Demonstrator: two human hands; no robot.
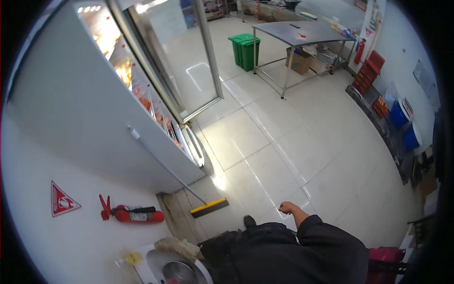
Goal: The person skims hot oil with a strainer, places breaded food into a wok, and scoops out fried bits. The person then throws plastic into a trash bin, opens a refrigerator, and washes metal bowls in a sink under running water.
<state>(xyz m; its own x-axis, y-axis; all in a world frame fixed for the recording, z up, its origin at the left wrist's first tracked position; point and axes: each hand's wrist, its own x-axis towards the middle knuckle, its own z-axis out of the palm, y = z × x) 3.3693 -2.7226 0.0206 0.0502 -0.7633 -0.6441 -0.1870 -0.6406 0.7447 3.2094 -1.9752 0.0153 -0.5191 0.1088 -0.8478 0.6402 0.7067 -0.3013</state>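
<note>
My right hand (pixel 287 208) hangs over the tiled floor (pixel 265 165) in front of my dark-clothed body. Its fingers are curled into a loose fist, and no object shows in them. My left hand is out of view. The nearest item to my right hand is a floor squeegee (pixel 210 207) with a yellow and dark head. It stands on the floor to the left, its long pale handle leaning against the side of a tall display fridge (pixel 104 104). One of my dark shoes (pixel 249 221) shows just below.
The fridge's glass door (pixel 215 71) stands open. A fire extinguisher (pixel 142 214) hangs on the left wall above a washbasin (pixel 201 270) and beige cloth (pixel 177 247). Ahead are a green bin (pixel 244 52) and metal table (pixel 302 32). Red crates (pixel 369 71) and blue buckets (pixel 400 113) line the right wall.
</note>
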